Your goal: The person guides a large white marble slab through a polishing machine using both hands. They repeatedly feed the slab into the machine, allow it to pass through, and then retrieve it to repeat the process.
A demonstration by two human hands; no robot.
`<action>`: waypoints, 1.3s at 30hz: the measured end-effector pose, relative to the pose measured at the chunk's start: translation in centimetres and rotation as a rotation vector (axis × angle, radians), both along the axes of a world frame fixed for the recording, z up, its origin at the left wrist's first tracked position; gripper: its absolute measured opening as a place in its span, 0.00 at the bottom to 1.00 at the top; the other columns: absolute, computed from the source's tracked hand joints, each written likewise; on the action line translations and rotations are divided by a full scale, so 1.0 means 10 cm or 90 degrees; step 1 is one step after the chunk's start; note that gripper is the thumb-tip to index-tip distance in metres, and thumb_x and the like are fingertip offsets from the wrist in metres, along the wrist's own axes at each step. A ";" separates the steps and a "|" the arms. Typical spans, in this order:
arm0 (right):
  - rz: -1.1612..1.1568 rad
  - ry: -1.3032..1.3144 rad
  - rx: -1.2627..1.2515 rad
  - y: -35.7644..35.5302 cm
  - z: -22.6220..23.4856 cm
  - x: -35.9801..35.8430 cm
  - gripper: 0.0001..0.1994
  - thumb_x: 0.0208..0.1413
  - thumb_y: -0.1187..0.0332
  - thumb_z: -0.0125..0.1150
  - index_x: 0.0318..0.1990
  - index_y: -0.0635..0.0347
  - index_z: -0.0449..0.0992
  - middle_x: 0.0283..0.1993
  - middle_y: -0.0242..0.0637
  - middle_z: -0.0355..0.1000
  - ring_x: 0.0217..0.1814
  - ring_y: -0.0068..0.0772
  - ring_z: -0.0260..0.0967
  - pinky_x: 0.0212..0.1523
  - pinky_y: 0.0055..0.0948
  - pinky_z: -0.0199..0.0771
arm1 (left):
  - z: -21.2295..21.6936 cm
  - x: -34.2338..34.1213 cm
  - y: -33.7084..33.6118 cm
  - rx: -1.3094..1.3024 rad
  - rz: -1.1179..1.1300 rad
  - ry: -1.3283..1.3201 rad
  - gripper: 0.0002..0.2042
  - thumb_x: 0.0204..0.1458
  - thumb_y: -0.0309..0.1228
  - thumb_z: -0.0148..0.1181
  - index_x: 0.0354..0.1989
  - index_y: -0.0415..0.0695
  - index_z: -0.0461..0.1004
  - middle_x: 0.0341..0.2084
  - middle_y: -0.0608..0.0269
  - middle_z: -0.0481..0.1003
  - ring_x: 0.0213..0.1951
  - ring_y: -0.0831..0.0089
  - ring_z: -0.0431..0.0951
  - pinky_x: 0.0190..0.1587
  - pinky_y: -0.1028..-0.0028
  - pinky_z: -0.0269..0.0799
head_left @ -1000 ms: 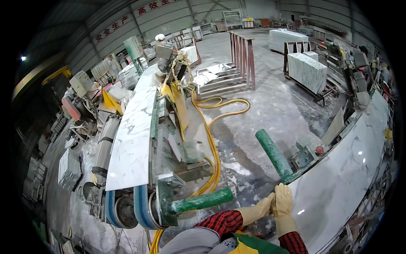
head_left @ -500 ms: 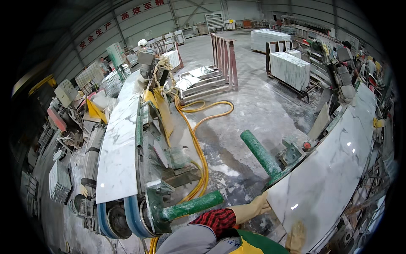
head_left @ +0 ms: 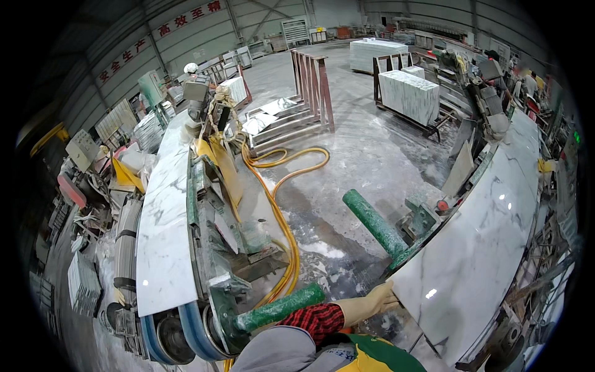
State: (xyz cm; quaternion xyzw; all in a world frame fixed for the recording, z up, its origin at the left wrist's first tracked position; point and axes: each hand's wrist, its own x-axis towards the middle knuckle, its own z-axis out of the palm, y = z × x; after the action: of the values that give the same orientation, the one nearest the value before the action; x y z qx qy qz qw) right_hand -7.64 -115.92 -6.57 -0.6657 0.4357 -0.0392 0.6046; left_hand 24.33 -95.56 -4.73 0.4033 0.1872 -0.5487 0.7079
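Observation:
My left hand (head_left: pixel 372 305), in a cream work glove with a red-and-black checked sleeve, is at the near left corner of a white, grey-veined marble slab (head_left: pixel 474 254). Its thumb is against the slab's edge and the fingers reach beneath, so the hand is closed on that corner. The slab lies flat along the machine bed at right, its polished top catching bright reflections. My right hand is out of sight. Below the slab's left side a green roller tube (head_left: pixel 374 222) juts out over the floor.
Another marble slab (head_left: pixel 164 248) lies on blue belts (head_left: pixel 199 332) at left. A second green tube (head_left: pixel 282 307) sticks out near my forearm. Yellow hoses (head_left: pixel 288 248) loop across the floor. Farther off stand a reddish metal rack (head_left: pixel 322 93) and a stacked marble block (head_left: pixel 409 96).
My right hand, which lay on the near end of the right slab, has left the view. My left hand stays at the slab's corner. The view has shifted slightly.

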 end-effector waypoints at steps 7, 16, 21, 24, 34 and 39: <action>-0.080 -0.114 0.288 0.25 -0.72 0.00 0.26 0.74 0.66 0.52 0.76 0.64 0.68 0.69 0.58 0.73 0.69 0.61 0.73 0.69 0.54 0.75 | -0.16 0.22 0.36 -0.026 -0.083 -0.076 0.36 0.78 0.51 0.52 0.86 0.46 0.50 0.82 0.45 0.60 0.79 0.49 0.67 0.76 0.53 0.72; -0.030 -0.437 0.556 -0.05 -1.59 -0.14 0.27 0.78 0.65 0.44 0.80 0.62 0.62 0.69 0.56 0.73 0.69 0.54 0.74 0.67 0.48 0.78 | 0.03 1.18 3.09 0.406 0.132 -0.755 0.21 0.74 0.37 0.59 0.69 0.38 0.74 0.58 0.44 0.84 0.56 0.54 0.84 0.61 0.61 0.78; -0.212 -0.297 0.448 0.09 -1.03 0.21 0.26 0.79 0.63 0.44 0.79 0.60 0.64 0.71 0.57 0.72 0.71 0.55 0.73 0.69 0.46 0.78 | 0.60 0.74 5.19 1.023 0.246 -0.816 0.23 0.72 0.35 0.58 0.71 0.39 0.75 0.62 0.36 0.81 0.66 0.40 0.79 0.68 0.51 0.74; -0.170 -0.241 0.336 0.10 -1.21 0.14 0.25 0.79 0.61 0.46 0.77 0.61 0.67 0.71 0.57 0.73 0.71 0.57 0.73 0.70 0.47 0.77 | 0.38 0.25 6.06 1.245 0.268 -0.711 0.26 0.71 0.35 0.59 0.73 0.34 0.72 0.69 0.33 0.75 0.71 0.38 0.73 0.75 0.51 0.67; -0.160 0.011 0.320 0.54 -1.14 0.12 0.25 0.74 0.58 0.65 0.72 0.58 0.73 0.71 0.61 0.74 0.65 0.55 0.78 0.63 0.47 0.82 | -0.20 -0.66 6.44 1.381 0.081 -0.822 0.28 0.65 0.32 0.64 0.73 0.38 0.71 0.72 0.36 0.70 0.75 0.38 0.67 0.79 0.45 0.58; -0.140 0.069 0.261 0.92 -1.10 -0.19 0.28 0.73 0.57 0.68 0.73 0.61 0.73 0.61 0.55 0.83 0.62 0.50 0.83 0.58 0.41 0.85 | -0.13 -0.78 6.41 1.374 0.098 -0.948 0.29 0.62 0.33 0.66 0.71 0.39 0.72 0.69 0.36 0.71 0.71 0.34 0.68 0.76 0.42 0.61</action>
State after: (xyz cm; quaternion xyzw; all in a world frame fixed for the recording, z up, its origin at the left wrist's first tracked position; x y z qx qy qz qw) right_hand -9.52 -106.72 -17.58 -0.4787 0.5360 0.0204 0.6951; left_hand 16.52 -31.41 -6.04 0.9555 0.1185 0.2702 -0.0062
